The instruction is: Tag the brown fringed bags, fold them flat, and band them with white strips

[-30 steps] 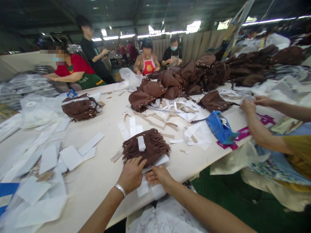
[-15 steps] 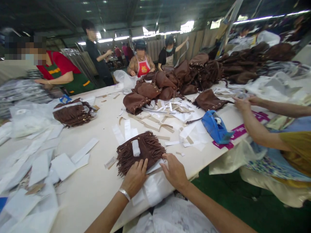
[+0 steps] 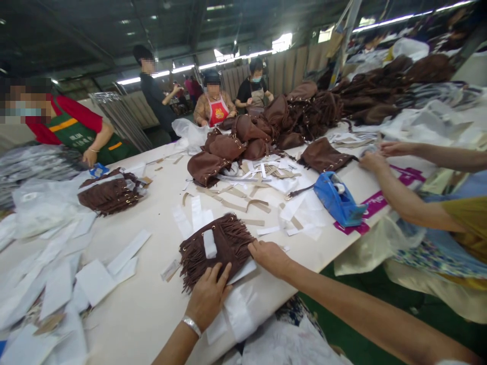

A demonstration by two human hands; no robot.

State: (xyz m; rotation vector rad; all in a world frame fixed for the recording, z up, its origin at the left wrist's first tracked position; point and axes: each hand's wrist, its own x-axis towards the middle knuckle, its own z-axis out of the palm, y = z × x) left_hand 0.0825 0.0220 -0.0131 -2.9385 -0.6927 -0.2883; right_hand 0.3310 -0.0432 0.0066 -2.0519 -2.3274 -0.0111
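Note:
A dark brown fringed bag (image 3: 228, 248) lies flat on the table in front of me, with gold eyelets and a small white wrapped piece (image 3: 209, 244) on its front. My left hand (image 3: 208, 294) rests on the bag's near edge, fingers stretched out and slightly apart. At the bag's right side my right hand (image 3: 268, 257) has its fingers closed in a pinch on the ends of the fringe. A white sheet (image 3: 243, 271) pokes out from beneath the bag, between my hands.
Brown bags (image 3: 247, 139) are heaped across the table. A blue tape dispenser (image 3: 335, 200) stands to the right, near a co-worker's hands (image 3: 375, 159). White sheets (image 3: 61, 284) cover the left, below another fringed bag (image 3: 110, 192). Paper strips (image 3: 243, 200) lie scattered mid-table. Other people work beyond.
My right hand has shifted from the bag's lower right corner onto the fringe, its fingers drawing together. My left hand stays on the bag. The view has tilted a little.

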